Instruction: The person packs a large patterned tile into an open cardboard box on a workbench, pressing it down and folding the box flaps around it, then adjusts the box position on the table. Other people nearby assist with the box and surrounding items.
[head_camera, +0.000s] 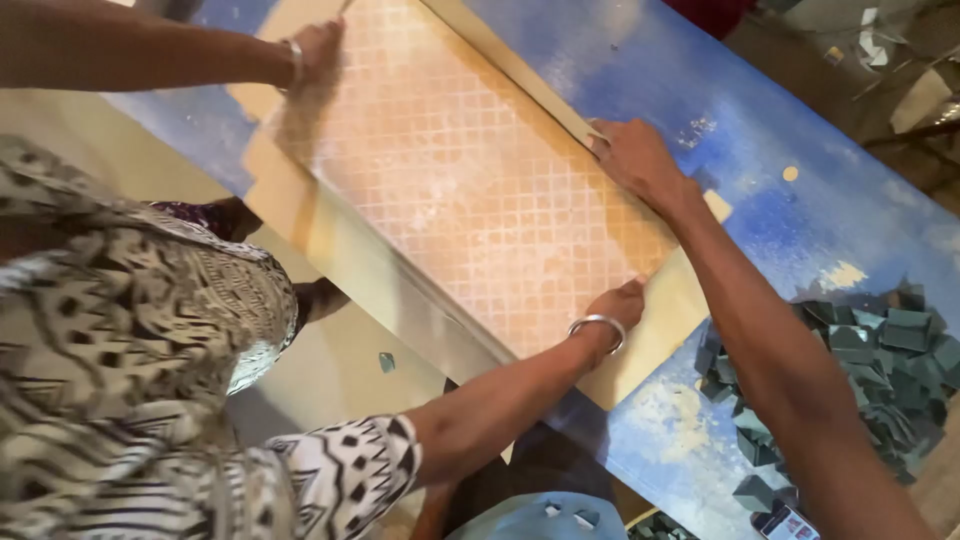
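Blue, worn table (790, 220) is carrying a gridded sheet (470, 180) lying flat, and our right hand (635, 160) is gripping its far edge with curled fingers. A co-worker's near hand (620, 300) and far hand (315, 50) are pressing its other edges.

A matt, grid-textured sheet (470, 180) lies on a worn blue painted table (760, 150) beside glossy dark-green glass chips (880, 360).

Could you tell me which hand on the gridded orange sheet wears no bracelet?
The hand at the upper-right edge of the gridded orange sheet; the other two wear silver bangles.
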